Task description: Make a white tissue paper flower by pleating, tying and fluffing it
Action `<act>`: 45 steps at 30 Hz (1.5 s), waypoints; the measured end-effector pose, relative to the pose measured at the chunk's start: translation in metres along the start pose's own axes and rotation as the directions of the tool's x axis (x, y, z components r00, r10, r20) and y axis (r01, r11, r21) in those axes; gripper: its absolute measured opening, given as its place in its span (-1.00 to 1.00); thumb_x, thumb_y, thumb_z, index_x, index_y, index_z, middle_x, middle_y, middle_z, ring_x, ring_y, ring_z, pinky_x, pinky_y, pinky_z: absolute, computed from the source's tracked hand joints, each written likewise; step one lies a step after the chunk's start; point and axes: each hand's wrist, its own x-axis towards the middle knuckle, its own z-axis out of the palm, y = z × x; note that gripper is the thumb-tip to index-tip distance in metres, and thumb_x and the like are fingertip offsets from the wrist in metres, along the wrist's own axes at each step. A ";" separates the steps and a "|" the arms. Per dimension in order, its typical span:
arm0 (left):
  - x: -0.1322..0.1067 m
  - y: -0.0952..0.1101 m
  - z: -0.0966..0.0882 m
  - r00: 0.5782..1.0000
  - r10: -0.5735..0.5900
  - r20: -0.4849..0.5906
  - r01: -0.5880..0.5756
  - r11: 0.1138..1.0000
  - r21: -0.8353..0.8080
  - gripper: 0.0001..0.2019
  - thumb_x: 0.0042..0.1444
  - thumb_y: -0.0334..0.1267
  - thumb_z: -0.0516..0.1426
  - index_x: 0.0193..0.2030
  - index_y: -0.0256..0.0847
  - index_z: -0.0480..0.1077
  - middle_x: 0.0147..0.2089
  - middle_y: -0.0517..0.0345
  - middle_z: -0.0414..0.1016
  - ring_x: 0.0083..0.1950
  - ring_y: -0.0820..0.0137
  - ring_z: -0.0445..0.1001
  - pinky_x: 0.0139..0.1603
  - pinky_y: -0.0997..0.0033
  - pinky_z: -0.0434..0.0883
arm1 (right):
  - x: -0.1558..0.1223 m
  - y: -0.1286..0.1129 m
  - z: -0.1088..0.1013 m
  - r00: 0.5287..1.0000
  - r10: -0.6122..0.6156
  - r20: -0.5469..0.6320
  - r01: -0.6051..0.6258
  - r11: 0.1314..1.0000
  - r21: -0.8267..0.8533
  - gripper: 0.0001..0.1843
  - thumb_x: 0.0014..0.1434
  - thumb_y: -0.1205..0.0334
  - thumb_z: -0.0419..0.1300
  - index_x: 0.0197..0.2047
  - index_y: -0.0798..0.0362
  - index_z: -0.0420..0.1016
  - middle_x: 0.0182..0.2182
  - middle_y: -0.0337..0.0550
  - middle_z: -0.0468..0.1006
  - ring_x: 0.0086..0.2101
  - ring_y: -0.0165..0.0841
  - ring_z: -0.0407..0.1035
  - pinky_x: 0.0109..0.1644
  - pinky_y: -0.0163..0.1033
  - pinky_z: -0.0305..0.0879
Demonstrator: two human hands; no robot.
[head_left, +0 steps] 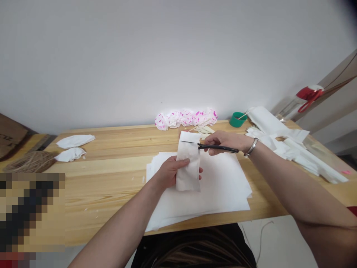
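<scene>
Strip of white paper (187, 181), 1, in the grip of the left hand (169, 172) above a stack of white sheets (223, 190): judged light, soft, easily creased or torn, best taken by its lower half, away from the blades, where the thumb presses the front and fingertips show past the right edge. Appearance: plain, narrow, longer than wide, faintly wrinkled, lower edge uneven. Scissors (217, 147), 1 pair, dark-handled, held by the right hand (223, 141), blades across the strip's upper part, beyond the left thumb; sheets on the wooden tabletop (111, 190) beneath the 2 hands.
</scene>
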 end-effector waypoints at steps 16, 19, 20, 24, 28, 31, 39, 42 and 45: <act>0.000 0.001 0.002 0.999 0.029 -0.041 -0.029 1.000 -0.005 -0.72 -0.01 -0.28 0.23 -0.17 -0.44 0.43 -0.31 -0.26 0.59 -0.35 0.07 0.58 -0.30 0.11 0.47 | 0.001 -0.005 0.000 1.000 0.006 -0.014 -0.006 1.000 0.027 -0.51 -0.02 -0.25 0.17 -0.37 0.07 0.39 -0.57 -0.34 0.15 -0.53 -0.51 -0.01 -0.47 -0.32 -0.10; 0.000 0.001 0.000 1.000 0.017 -0.024 -0.018 1.000 -0.004 -0.72 0.01 -0.27 0.22 -0.16 -0.43 0.43 -0.31 -0.26 0.59 -0.36 0.09 0.58 -0.29 0.10 0.46 | 0.001 -0.007 0.000 1.000 0.007 -0.013 -0.007 1.000 0.008 -0.51 -0.02 -0.26 0.16 -0.43 0.07 0.32 -0.57 -0.35 0.12 -0.53 -0.51 -0.02 -0.46 -0.32 -0.10; 0.000 0.000 0.000 1.000 0.018 -0.024 -0.018 1.000 -0.002 -0.72 0.01 -0.27 0.22 -0.17 -0.43 0.43 -0.31 -0.26 0.59 -0.35 0.08 0.58 -0.29 0.10 0.46 | 0.002 -0.007 0.000 1.000 0.012 -0.017 -0.011 1.000 0.005 -0.51 -0.02 -0.25 0.16 -0.44 0.07 0.31 -0.56 -0.35 0.12 -0.53 -0.51 -0.02 -0.46 -0.32 -0.10; 0.000 0.001 0.001 1.000 0.017 -0.018 -0.017 1.000 0.003 -0.75 0.00 -0.27 0.22 -0.21 -0.42 0.43 -0.31 -0.27 0.59 -0.30 0.04 0.58 -0.30 0.12 0.46 | 0.003 -0.009 0.002 0.999 0.028 -0.031 -0.027 0.999 0.021 -0.54 -0.04 -0.21 0.20 -0.47 0.06 0.29 -0.57 -0.35 0.11 -0.54 -0.51 -0.03 -0.48 -0.32 -0.12; 0.000 0.002 0.002 0.999 0.019 -0.028 -0.019 1.000 0.002 -0.73 -0.01 -0.27 0.23 -0.20 -0.43 0.43 -0.32 -0.28 0.59 -0.31 0.04 0.58 -0.30 0.09 0.46 | 0.006 -0.007 0.004 0.997 0.053 -0.053 -0.049 0.996 0.076 -0.54 -0.08 -0.16 0.25 -0.55 0.06 0.25 -0.61 -0.37 0.08 -0.56 -0.53 -0.06 -0.51 -0.32 -0.15; 0.000 0.001 0.002 0.999 0.025 -0.038 -0.025 1.000 0.000 -0.73 0.00 -0.28 0.22 -0.19 -0.43 0.42 -0.32 -0.28 0.59 -0.31 0.02 0.58 -0.31 0.09 0.46 | 0.006 -0.005 0.005 0.992 0.095 -0.079 -0.087 0.992 0.096 -0.55 -0.11 -0.15 0.27 -0.57 0.07 0.30 -0.63 -0.36 0.12 -0.57 -0.53 -0.05 -0.53 -0.32 -0.16; -0.001 0.002 0.003 0.998 0.039 -0.057 -0.039 0.999 0.002 -0.76 -0.01 -0.30 0.21 -0.24 -0.45 0.44 -0.35 -0.27 0.59 -0.38 0.07 0.58 -0.37 0.17 0.46 | 0.003 -0.005 0.004 0.981 0.144 -0.133 -0.131 0.987 0.098 -0.52 -0.21 -0.22 0.29 -0.50 0.08 0.54 -0.66 -0.34 0.16 -0.59 -0.54 -0.04 -0.55 -0.33 -0.16; -0.001 0.002 0.002 0.998 0.037 -0.057 -0.036 0.999 0.008 -0.77 0.01 -0.29 0.20 -0.24 -0.44 0.44 -0.34 -0.27 0.59 -0.41 0.11 0.57 -0.37 0.18 0.46 | 0.002 -0.006 0.004 0.977 0.147 -0.152 -0.135 0.987 0.085 -0.51 -0.22 -0.23 0.29 -0.50 0.08 0.56 -0.67 -0.33 0.19 -0.60 -0.54 -0.04 -0.56 -0.32 -0.16; -0.001 0.002 0.001 0.998 0.034 -0.055 -0.034 0.999 0.015 -0.77 0.02 -0.28 0.20 -0.22 -0.43 0.44 -0.32 -0.27 0.59 -0.40 0.12 0.57 -0.35 0.18 0.46 | 0.002 -0.006 0.005 0.973 0.152 -0.173 -0.146 0.988 0.048 -0.50 -0.22 -0.24 0.28 -0.53 0.09 0.55 -0.68 -0.33 0.17 -0.61 -0.54 -0.05 -0.56 -0.32 -0.17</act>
